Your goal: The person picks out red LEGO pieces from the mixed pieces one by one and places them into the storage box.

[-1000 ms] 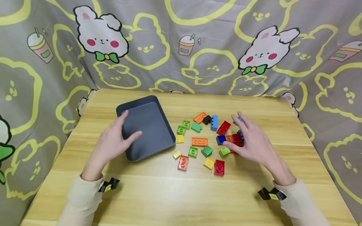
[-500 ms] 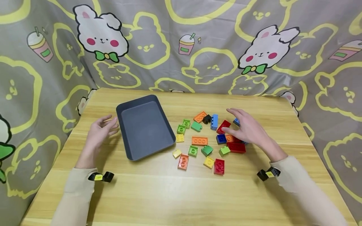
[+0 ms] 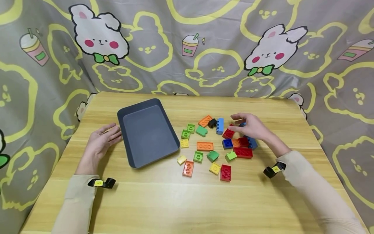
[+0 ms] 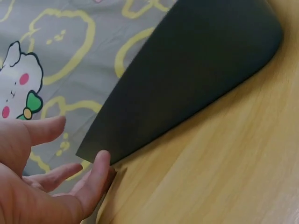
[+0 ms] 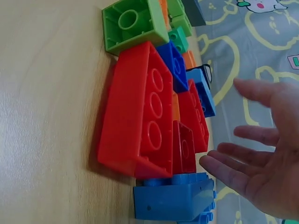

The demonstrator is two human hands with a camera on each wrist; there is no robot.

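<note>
My left hand lies just outside the left wall of a dark grey tray, fingers relaxed and holding nothing. In the left wrist view its fingertips are right by the corner of the tray's outer wall. My right hand hovers over the right side of a group of toy building bricks, thumb and fingers spread apart with nothing between them. Its thumb overlaps a red brick in the head view. Nearby lie a long red brick, a dark blue brick and a blue brick.
Several more bricks spread across the table middle, among them an orange one, a green one, a yellow one and a light blue one. A printed curtain encloses the wooden table at the back and sides.
My left hand has moved left from above the tray to beside its outer wall. The right hand has shifted back and slightly left, uncovering the long red brick.
</note>
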